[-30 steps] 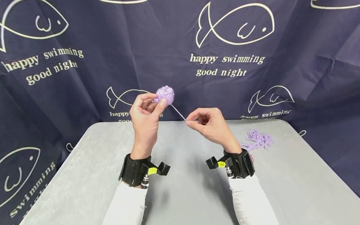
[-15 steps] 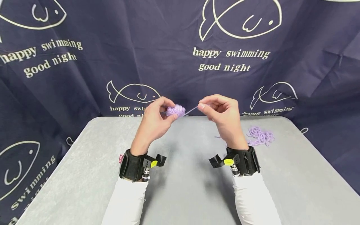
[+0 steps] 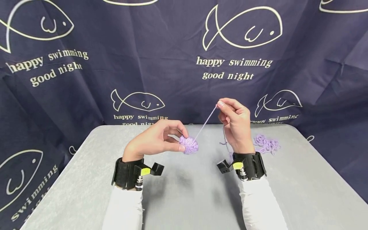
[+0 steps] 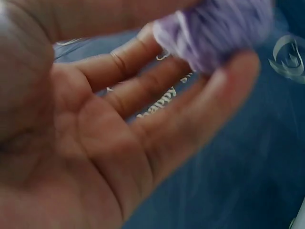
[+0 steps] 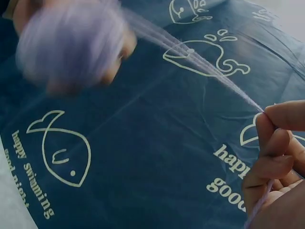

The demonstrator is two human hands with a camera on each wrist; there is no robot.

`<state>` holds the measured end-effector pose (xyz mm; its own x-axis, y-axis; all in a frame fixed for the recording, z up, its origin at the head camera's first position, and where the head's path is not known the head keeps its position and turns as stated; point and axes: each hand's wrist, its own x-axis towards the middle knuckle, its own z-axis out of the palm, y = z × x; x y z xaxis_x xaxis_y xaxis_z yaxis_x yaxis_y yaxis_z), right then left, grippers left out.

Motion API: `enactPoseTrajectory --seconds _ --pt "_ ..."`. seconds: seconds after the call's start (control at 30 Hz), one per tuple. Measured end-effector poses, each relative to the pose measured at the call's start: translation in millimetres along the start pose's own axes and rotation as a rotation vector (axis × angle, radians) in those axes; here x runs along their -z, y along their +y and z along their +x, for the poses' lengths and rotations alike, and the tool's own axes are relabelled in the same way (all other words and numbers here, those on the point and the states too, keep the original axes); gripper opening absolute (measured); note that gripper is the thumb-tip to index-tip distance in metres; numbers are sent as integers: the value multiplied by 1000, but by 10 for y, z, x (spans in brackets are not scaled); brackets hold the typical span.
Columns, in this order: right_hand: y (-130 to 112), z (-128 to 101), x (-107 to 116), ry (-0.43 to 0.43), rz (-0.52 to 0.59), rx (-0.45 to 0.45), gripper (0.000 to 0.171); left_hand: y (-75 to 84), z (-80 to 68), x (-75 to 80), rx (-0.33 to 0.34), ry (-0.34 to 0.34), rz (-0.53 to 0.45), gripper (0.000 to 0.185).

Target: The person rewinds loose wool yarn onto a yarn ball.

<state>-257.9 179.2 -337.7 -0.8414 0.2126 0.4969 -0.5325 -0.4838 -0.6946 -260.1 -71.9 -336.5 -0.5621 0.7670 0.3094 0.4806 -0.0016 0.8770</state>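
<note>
A: What hangs behind the tabletop (image 3: 77,182)?
B: Navy cloth (image 3: 178,67), creased, printed with white fish (image 3: 248,28) and the lettering (image 3: 234,62) "happy swimming good night".
A: Tabletop finish?
B: Pale grey, mottled; far corners (image 3: 288,128) rounded. Soft shadows (image 3: 184,182) fall across its surface.

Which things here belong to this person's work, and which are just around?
In use:
yarn ball, in the left hand
yarn strand, pinched by the right hand
loose yarn on the table, probably

Just around:
fish-print cloth
black wrist straps
</note>
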Motion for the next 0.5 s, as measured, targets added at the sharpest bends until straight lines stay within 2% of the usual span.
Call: enactPoseTrajectory --seconds 0.07,0.17,0.27,0.37,0.5 --pt "29 4 11 13 -62 8 26 18 -12 1 -62 -27 -116 29" --pt "78 0 19 7 -208 10 19 42 -20 -6 -158 3 -273 34" --pt "116 -18 16 -40 -389 -11 7 53 -2 -25 -267 102 -373 38" --pt "140 -36 7 -135 -551 -10 9 58 40 -59 -361 220 -469 41" --pt "156 -67 -26 -309 -691 33 8 90 119 -121 -386 402 -656 37"
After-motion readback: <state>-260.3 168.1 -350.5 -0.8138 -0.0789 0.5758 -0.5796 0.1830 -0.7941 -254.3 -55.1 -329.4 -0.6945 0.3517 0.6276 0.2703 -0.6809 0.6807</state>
